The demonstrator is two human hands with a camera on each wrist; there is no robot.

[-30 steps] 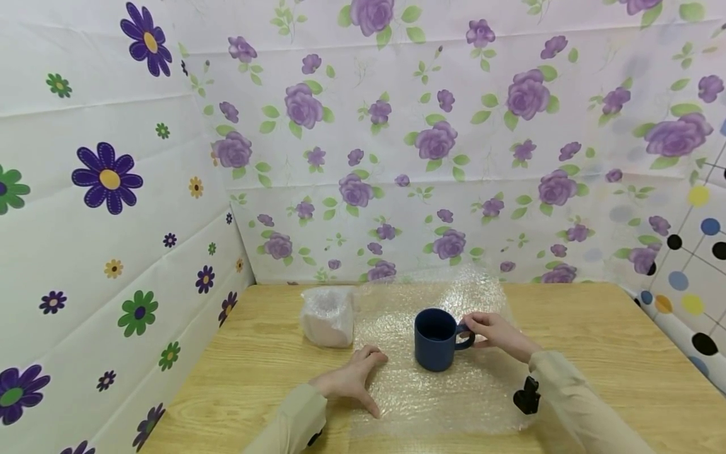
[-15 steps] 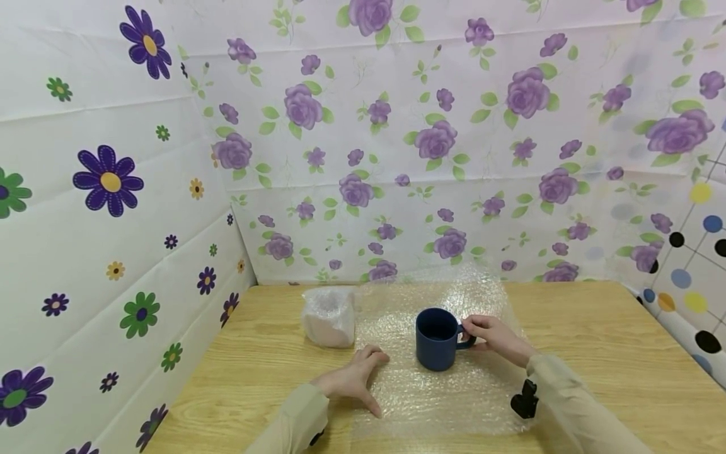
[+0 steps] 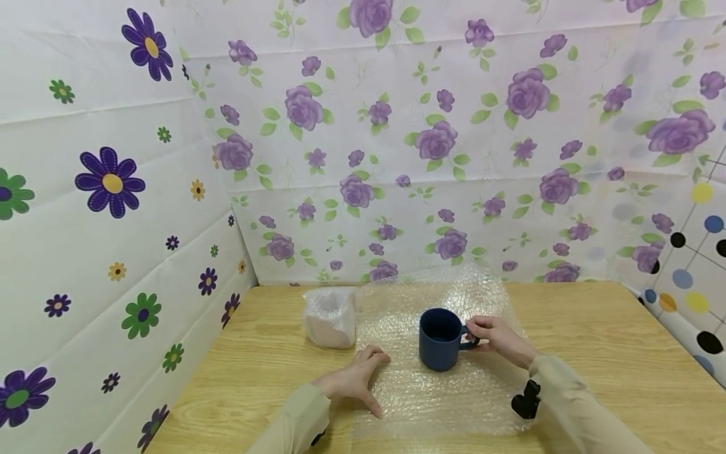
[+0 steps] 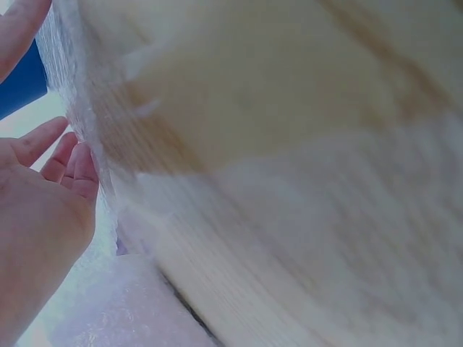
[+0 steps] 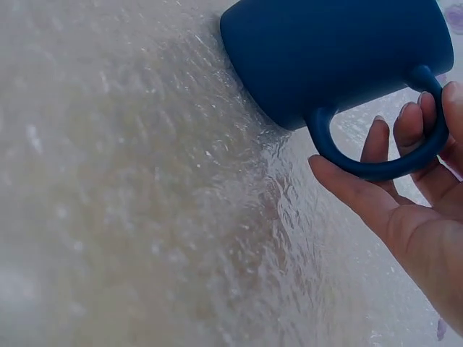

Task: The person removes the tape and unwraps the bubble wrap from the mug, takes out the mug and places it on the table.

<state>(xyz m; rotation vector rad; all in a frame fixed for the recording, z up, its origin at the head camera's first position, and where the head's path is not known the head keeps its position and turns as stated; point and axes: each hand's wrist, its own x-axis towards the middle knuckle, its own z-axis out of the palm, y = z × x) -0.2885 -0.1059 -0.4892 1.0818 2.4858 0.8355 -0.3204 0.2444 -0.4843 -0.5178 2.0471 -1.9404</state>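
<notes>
A dark blue mug (image 3: 439,343) stands upright on a sheet of clear bubble wrap (image 3: 408,403), its handle pointing right. My right hand (image 3: 499,337) holds that handle; in the right wrist view the fingers curl around the handle (image 5: 383,170) while the mug's base meets the bubble wrap. At the sheet's left edge rests my left hand (image 3: 354,378), thumb and fingers spread apart, with nothing between them. The left wrist view shows its fingertips (image 4: 85,170) right at the edge of the plastic.
A bubble-wrapped bundle (image 3: 330,318) sits on the wooden table (image 3: 255,372), left of the sheet's far half. Behind the table hangs a flowered cloth (image 3: 397,157), and another (image 3: 113,252) hangs on the left side. A small black device (image 3: 526,400) is on the right sleeve.
The mug has shifted slightly to the right over the bubble wrap, together with my right hand on its handle. My left hand has stayed in place.
</notes>
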